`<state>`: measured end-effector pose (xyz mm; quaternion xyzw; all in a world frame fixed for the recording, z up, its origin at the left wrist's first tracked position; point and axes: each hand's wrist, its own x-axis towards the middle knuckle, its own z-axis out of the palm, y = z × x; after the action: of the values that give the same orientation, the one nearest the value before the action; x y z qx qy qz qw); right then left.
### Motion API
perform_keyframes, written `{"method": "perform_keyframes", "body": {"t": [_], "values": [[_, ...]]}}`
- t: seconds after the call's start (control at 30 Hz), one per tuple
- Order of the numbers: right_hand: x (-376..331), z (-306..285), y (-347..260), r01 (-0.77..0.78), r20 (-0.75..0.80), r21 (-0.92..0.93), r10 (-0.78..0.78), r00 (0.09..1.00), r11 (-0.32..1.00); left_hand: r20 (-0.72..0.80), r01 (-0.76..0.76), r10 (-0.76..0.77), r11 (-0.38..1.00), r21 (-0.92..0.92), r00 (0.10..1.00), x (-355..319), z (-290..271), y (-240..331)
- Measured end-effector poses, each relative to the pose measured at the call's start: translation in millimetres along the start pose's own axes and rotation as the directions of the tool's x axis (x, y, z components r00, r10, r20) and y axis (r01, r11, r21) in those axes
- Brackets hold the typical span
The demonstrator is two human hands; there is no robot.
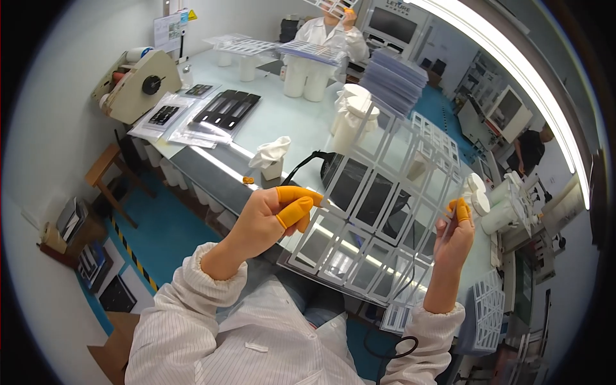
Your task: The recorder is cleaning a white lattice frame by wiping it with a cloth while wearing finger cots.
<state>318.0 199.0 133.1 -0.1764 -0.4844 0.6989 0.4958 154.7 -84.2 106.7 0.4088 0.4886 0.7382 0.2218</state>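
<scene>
Both of my hands hold up a clear plastic sheet point(366, 224) printed with a grid of pale rectangular frames. It stands tilted in front of me, and the table shows through it. My left hand point(273, 215), with orange finger cots, pinches its left edge between thumb and fingers. On the opposite edge, my right hand point(455, 237) is closed, also with orange finger cots; its fingertips are partly hidden. Behind the sheet are a dark round object point(330, 168) and a black cable. A crumpled white cloth point(272, 151) sits on a small container beyond my left hand.
A tall stack of clear sheets point(393, 80) rises at the back right. White canisters point(305, 80) support more sheets at the far side, where a co-worker point(321, 35) holds another sheet. Black panels point(228, 110) and a reel machine point(144, 83) are at the left. More framed sheets point(484, 314) stand at the lower right.
</scene>
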Motion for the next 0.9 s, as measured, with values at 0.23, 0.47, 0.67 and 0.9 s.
{"method": "perform_keyframes", "body": {"t": [0.23, 0.47, 0.67, 0.9], "values": [[6.0, 10.8, -24.8, 0.259, 0.17, -0.511, -0.2, 0.965, 0.819, -0.129, -0.269, 0.307, 0.931, 0.245, 0.943, 6.0, 33.6, 16.9], [-53.4, 115.3, -49.9, 0.912, 0.751, -0.395, -0.533, 0.389, 0.109, 0.207, -0.551, 0.707, 0.299, 0.779, 0.677, 12.1, 62.3, 8.2], [-65.0, 120.6, -51.9, 0.84, 0.76, -0.536, -0.48, 0.438, -0.081, 0.312, -0.599, 0.716, 0.183, 0.78, 0.625, -0.2, 78.0, -7.8], [-64.7, 91.9, -57.1, 0.869, 0.739, -0.488, -0.569, 0.36, -0.085, 0.247, -0.639, 0.677, 0.418, 0.645, 0.693, 14.3, 80.8, 20.3]]}}
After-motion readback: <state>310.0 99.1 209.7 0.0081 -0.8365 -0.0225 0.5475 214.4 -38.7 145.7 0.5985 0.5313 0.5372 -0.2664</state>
